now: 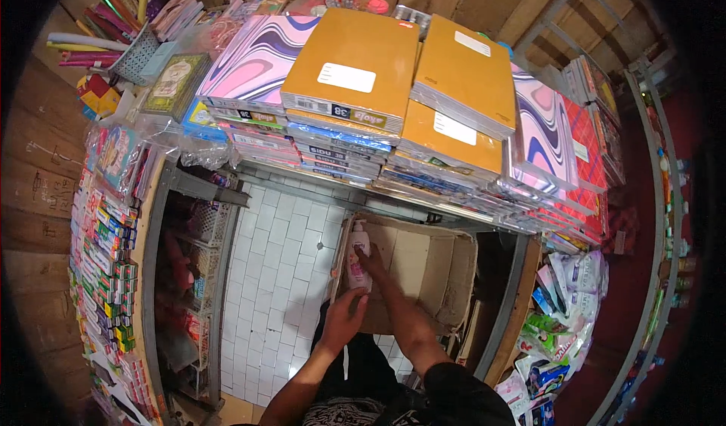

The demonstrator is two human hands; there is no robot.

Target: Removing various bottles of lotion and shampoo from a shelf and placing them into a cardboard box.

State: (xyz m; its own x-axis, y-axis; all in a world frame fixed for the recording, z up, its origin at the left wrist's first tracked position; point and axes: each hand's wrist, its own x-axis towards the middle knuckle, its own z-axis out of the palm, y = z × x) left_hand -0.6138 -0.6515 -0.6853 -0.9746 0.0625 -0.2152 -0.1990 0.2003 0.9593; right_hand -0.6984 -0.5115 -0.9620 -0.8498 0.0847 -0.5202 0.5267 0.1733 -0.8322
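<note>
A pale pink pump bottle [358, 272] stands out against the left side of an open cardboard box [446, 275], its white pump pointing away from me. My right hand [370, 263] grips the bottle's right side around the middle, fingers closed over it. Lower down, my left hand [345, 319] cups the bottle's bottom end with bent fingers. Part of the bottle is covered by my fingers. Little shows inside the box besides its bare brown bottom and walls.
Stacked notebooks [350, 63] in plastic wrap cover the shelf ahead. Small packaged boxes [113, 275] line the left shelf, above baskets [200, 290]. Plastic packets [556, 335] lie on the right. White floor tiles [272, 275] show left of the box; metal posts [508, 297] flank the space.
</note>
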